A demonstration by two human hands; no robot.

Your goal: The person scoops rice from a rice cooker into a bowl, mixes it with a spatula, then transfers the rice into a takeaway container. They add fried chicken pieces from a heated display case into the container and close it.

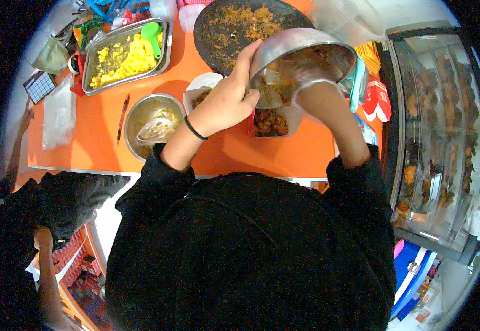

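Note:
My left hand (230, 105) grips the rim of a steel mixing bowl (309, 39), tilted above the orange table. Inside the bowl is my right hand (313, 88), apparently in a clear plastic glove; motion blurs its fingers. Brown sauce smears the bowl's inner wall. Directly below stands an open paper box (293, 120) with a red side, holding dark, glazed fried pieces (271, 122). A second white paper box (200, 83), partly hidden behind my left hand, also has brown food in it. Left of my left forearm sits another steel bowl (132, 128) with crumpled clear plastic inside.
A metal tray (88, 88) of yellow rice with a green scoop (151, 36) lies at the far left. Behind the bowl is a crumb-covered black round board (218, 38). A pen (123, 118) and plastic bags (59, 118) lie left. A glass food case (438, 138) stands right; another person's arm (47, 270) shows left.

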